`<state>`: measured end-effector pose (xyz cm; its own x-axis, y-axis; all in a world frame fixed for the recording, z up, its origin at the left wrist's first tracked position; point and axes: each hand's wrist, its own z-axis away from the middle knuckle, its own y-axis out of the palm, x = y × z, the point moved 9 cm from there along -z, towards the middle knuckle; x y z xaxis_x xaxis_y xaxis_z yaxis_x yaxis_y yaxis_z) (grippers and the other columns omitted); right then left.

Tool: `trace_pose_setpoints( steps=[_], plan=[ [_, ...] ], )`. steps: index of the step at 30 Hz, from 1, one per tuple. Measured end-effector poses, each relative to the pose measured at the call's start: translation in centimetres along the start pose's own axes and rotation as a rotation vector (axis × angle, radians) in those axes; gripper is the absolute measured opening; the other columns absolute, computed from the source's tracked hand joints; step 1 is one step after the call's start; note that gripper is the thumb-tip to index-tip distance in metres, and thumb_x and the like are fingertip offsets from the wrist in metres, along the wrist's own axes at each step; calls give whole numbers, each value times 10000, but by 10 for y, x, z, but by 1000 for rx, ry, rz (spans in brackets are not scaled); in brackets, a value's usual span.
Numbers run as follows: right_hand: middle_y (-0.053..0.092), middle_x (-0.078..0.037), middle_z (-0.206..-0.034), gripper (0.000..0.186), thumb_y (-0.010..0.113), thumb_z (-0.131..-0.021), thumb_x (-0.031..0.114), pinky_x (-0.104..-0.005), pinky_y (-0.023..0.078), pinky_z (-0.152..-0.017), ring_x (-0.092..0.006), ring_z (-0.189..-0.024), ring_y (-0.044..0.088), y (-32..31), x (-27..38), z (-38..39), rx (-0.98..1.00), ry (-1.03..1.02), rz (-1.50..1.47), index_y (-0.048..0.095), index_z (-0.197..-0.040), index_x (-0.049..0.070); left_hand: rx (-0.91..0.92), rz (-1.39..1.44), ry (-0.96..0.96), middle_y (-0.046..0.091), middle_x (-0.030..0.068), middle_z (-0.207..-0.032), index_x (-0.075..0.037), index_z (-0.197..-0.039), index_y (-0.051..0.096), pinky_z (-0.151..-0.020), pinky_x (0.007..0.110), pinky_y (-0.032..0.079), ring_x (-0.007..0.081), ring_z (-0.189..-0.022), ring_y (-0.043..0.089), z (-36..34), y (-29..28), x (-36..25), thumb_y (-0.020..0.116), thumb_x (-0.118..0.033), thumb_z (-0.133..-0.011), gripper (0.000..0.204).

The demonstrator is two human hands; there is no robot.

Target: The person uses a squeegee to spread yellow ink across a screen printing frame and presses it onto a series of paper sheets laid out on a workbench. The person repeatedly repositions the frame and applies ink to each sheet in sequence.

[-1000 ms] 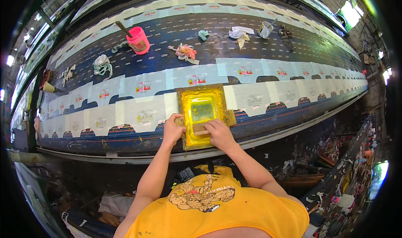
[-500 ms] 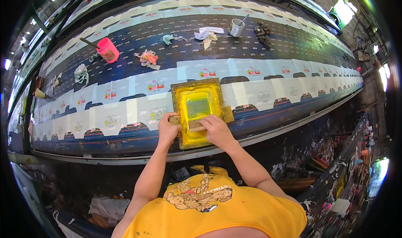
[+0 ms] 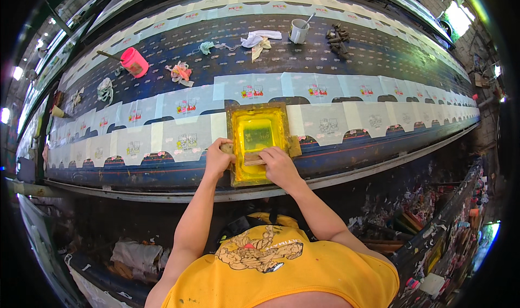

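Observation:
A yellow-stained screen frame (image 3: 258, 115) rests on the near row of pale fabric pieces (image 3: 328, 125). My left hand (image 3: 218, 157) grips the wooden handle (image 3: 229, 147) on its left side. My right hand (image 3: 279, 166) is closed on a wooden squeegee (image 3: 252, 157) across the lower part of the screen's translucent window. Yellow ink coats the inner border. Beside the frame, pieces carry faint line prints; some on the left show yellow. The row behind has pink and red prints.
The long dark table (image 3: 374, 65) holds a pink bucket (image 3: 135, 64) with a stick, a grey cup (image 3: 299, 31), rags (image 3: 180, 73) and dark clamp-like pieces (image 3: 337, 42). A metal rail (image 3: 346, 184) edges the front; cluttered scraps (image 3: 428, 216) lie below at right.
The screen, with both hands on it, has shifted rightward along the row relative to the bucket, cup and rags, which now appear further left. The squeegee sits slightly higher in view.

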<state>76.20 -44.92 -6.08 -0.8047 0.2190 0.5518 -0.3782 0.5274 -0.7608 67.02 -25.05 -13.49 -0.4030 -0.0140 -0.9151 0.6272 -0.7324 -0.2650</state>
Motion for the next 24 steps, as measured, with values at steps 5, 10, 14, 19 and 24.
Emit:
trace_pose_setpoints(
  steps=[5, 10, 14, 19, 24],
  plan=[
    [712, -170, -1119, 355, 670, -746, -72, -446, 555, -975, -370, -1089, 667, -7, -2, -4, 0, 41, -7, 695, -1095, -12, -13, -50, 2, 710, 89, -883, -20, -1126, 729, -631, 343, 526, 192, -734, 644, 5, 4, -10, 740, 93, -611, 528],
    [710, -175, -1114, 350, 664, -754, -78, -456, 554, -975, -376, -1084, 668, -4, -4, -5, 21, 25, -2, 697, -1097, -18, -6, -89, -3, 717, 93, -912, -15, -1128, 729, -686, 347, 541, 202, -784, 655, 0, 4, -2, 753, 72, -615, 521],
    [707, -175, -1114, 356, 655, -759, -86, -458, 555, -970, -377, -1081, 667, -4, -4, -3, 32, 27, -6, 697, -1107, -20, 39, -60, -57, 712, 105, -944, -10, -1164, 717, -706, 354, 550, 214, -824, 663, 2, 5, -6, 742, 89, -616, 557],
    [704, -174, -1115, 371, 650, -760, -86, -458, 555, -967, -377, -1080, 665, -4, -1, -1, 34, 39, -12, 696, -1122, -20, 37, 5, -81, 703, 74, -874, -22, -1129, 719, -608, 340, 524, 179, -711, 635, 2, 4, 0, 740, 118, -621, 528],
    [699, -160, -1092, 328, 652, -782, -48, -448, 552, -931, -357, -1071, 659, -7, -1, -3, 9, 8, -3, 685, -1105, 0, 52, -1, -46, 691, 70, -858, -26, -1144, 708, -574, 338, 512, 173, -680, 626, 0, 5, 2, 741, 125, -628, 538]
  ],
)
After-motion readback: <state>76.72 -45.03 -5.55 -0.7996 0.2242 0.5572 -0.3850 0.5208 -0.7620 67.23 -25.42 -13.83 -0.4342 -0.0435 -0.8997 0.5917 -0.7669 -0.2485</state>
